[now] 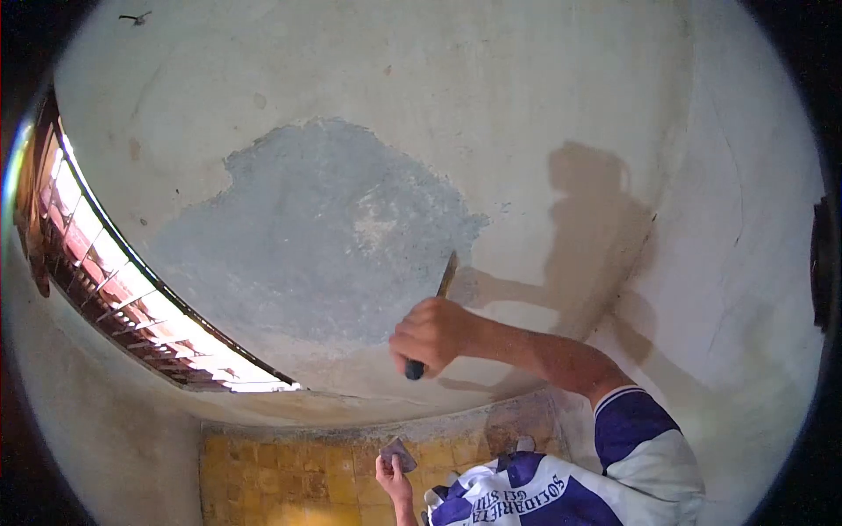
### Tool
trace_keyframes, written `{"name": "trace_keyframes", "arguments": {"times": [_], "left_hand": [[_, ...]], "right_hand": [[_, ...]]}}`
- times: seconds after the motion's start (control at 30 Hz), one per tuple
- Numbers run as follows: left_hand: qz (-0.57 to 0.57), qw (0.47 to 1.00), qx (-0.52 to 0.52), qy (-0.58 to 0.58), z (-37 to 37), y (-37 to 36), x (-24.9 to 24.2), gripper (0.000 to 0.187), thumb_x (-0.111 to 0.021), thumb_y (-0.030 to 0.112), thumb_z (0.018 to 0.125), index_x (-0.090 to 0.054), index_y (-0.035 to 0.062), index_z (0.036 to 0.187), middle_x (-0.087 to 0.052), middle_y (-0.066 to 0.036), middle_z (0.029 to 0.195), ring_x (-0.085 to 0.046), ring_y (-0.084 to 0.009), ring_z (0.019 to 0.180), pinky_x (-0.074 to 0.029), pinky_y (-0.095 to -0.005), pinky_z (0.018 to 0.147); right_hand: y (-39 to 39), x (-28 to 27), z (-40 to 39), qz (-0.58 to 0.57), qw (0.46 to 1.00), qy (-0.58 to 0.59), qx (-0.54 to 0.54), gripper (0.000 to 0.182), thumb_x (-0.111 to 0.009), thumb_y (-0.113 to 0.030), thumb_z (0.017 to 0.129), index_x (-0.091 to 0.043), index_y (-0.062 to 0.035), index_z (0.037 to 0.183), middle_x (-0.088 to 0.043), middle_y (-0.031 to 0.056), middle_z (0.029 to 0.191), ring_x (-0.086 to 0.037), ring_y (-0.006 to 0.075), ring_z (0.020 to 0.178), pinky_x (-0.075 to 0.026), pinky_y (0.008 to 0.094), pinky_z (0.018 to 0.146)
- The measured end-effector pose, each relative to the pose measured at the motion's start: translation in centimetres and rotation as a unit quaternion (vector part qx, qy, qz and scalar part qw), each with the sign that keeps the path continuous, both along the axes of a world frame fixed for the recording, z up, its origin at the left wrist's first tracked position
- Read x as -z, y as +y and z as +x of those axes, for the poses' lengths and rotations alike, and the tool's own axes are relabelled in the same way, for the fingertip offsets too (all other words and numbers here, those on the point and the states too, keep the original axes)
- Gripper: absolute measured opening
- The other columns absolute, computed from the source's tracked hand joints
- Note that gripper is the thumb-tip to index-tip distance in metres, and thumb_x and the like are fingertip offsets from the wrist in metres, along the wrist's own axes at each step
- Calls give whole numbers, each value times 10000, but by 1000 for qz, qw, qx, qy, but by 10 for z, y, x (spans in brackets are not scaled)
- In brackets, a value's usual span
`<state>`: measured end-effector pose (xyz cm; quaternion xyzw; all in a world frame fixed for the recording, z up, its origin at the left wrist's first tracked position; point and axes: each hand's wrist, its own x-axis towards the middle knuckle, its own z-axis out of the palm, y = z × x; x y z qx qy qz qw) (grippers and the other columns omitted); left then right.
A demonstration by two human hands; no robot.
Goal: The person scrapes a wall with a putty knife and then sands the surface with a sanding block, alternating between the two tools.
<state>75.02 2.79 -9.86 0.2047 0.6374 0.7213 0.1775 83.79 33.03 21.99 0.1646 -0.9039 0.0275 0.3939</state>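
My right hand [434, 333] is closed around the dark handle of a putty knife [448, 274]. Its narrow-looking blade points up, with the tip at the lower right edge of a grey patch [289, 223] on the wall. The patch has a ragged upper border and a paler worn spot right of its middle. Lower down, near my body, my left hand [395, 480] grips a small flat, dark, square piece [399, 455] by its lower edge. Whether that piece has a handle is hidden by the fingers.
Pale wall [491, 79] surrounds the patch and meets a side wall [737, 219] at the right corner. A barred window [132, 302] opens at the left. Yellow floor tiles [307, 473] lie below. My shadow [596, 219] falls on the wall.
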Motion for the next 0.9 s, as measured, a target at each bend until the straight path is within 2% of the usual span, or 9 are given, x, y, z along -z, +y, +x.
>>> {"name": "trace_keyframes", "arguments": {"times": [0.2,0.27,0.33,0.43,0.5,0.6,0.7,0.8,0.9], "left_hand": [[-8,1000,-11,2,-3,-12,14,85,-589,37,943,-582,1,1020,-620,-3,909,-555,-67,808,-447,-221,721],[-34,999,-5,27,-1,-16,3,71,-591,40,942,-580,8,1005,-617,0,901,-554,-64,796,-444,-218,703],[-1,1000,-11,7,-2,-11,7,63,-593,42,940,-577,11,993,-613,2,885,-553,-63,778,-441,-214,684],[-2,1000,-14,-11,-6,-16,12,64,-589,39,941,-577,12,998,-616,-1,883,-560,-65,771,-448,-216,677],[-7,1000,-25,-14,-5,-17,13,73,-586,35,943,-579,9,1010,-622,-6,891,-567,-65,778,-458,-219,683],[-11,999,-37,-11,-3,-19,11,93,-582,33,946,-582,2,1034,-631,-13,908,-578,-66,799,-472,-224,701],[-15,1000,-19,-15,-2,-20,15,114,-580,34,948,-582,-1,1056,-642,-20,927,-588,-67,821,-480,-227,718],[-11,1000,9,-26,-1,-20,18,130,-583,41,950,-582,-4,1072,-648,-19,937,-592,-64,836,-479,-224,728],[-14,999,28,-29,-3,-14,16,139,-588,48,951,-586,-3,1081,-650,-14,946,-592,-59,849,-475,-220,734]], "right_hand": [[-24,15,2,2,995,-28,-92,160,-708,-239,613,-567,-191,672,-543,5,599,-567,218,492,-433,374,442],[14,25,-1,2,982,-182,49,192,-711,-226,614,-533,-170,660,-539,-3,594,-584,198,506,-437,348,439],[-3,11,-2,-30,999,-10,-19,196,-717,-226,606,-544,-163,670,-544,0,593,-591,210,515,-446,361,447],[-42,60,6,-108,987,-93,-74,191,-710,-198,667,-541,-125,718,-512,13,555,-578,220,489,-443,377,442],[-65,93,20,-104,977,-184,13,203,-692,-200,749,-530,-77,753,-551,49,660,-607,254,595,-459,398,512],[-92,104,38,-309,909,-277,26,239,-661,-224,824,-542,-20,859,-575,144,816,-615,352,757,-502,425,671],[-99,135,45,-360,901,-243,1,317,-683,-255,849,-553,6,976,-546,183,967,-580,379,866,-492,428,753],[-88,113,59,-368,891,-261,47,331,-734,-278,830,-595,-6,956,-536,160,983,-584,320,864,-492,424,764],[-74,74,78,-398,903,-144,67,252,-803,-190,756,-626,-31,840,-517,100,904,-556,198,776,-465,327,660]]}}
